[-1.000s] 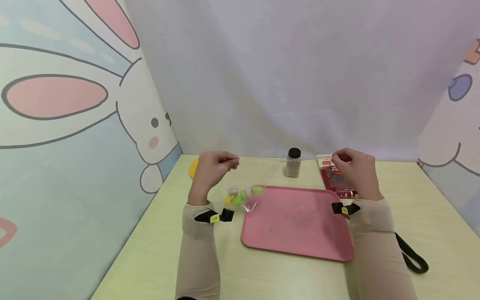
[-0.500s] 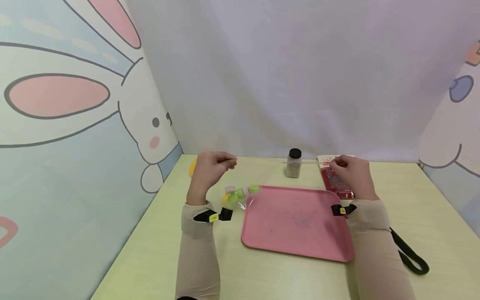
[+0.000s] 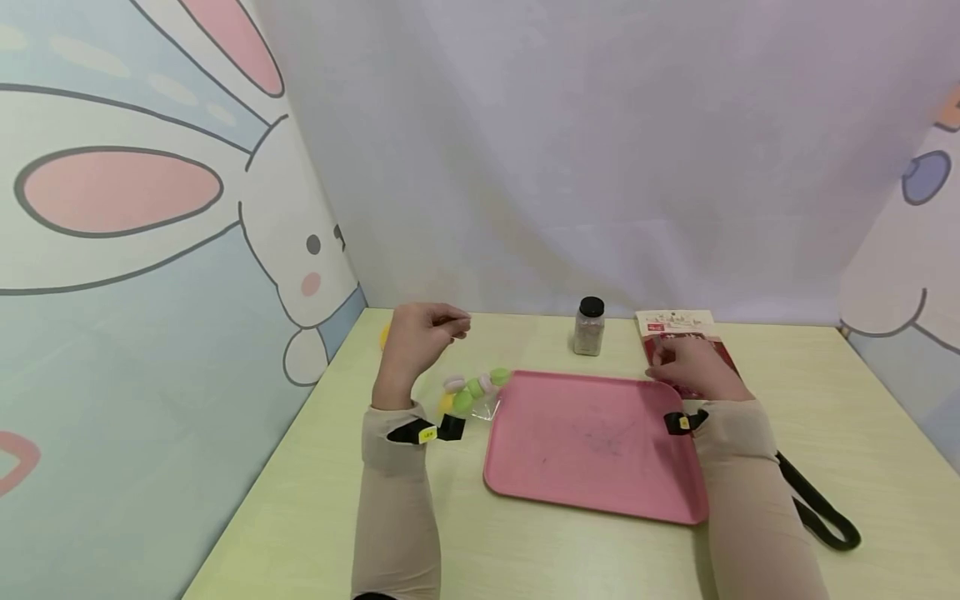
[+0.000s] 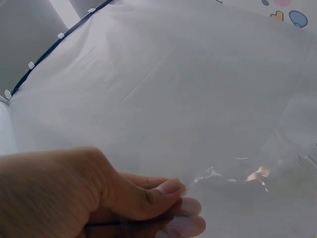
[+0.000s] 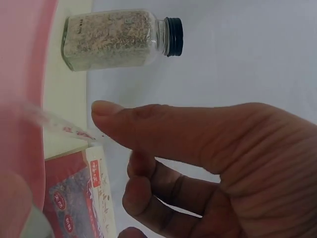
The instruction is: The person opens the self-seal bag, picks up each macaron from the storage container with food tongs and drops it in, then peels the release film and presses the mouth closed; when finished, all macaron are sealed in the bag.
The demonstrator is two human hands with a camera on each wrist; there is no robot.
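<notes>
My left hand (image 3: 423, 342), raised at the left, pinches clear plastic film between thumb and fingertips; its glints (image 4: 257, 173) show beside the fingers in the left wrist view. Below it, at the left edge of the pink tray (image 3: 592, 496), is a cluster of green, pale pink and yellow macaron-like rounds (image 3: 474, 388) with clear film around it. Over the tray's far right corner is my right hand (image 3: 693, 367). At its thumb tip in the right wrist view is a narrow clear strip (image 5: 67, 128), its far end blurred; the index fingertip is hidden behind the thumb.
A black-capped jar of flakes (image 3: 589, 327) stands behind the tray. The red and white packet (image 3: 675, 322) lies at the back right, partly behind my right hand. A black loop (image 3: 825, 517) lies by my right forearm, and a yellow thing (image 3: 384, 337) shows behind my left hand.
My right hand has come down and nearer, away from the strip's stretched line, which no longer shows in the head view. The rounds have swung slightly left; my left hand has barely moved.
</notes>
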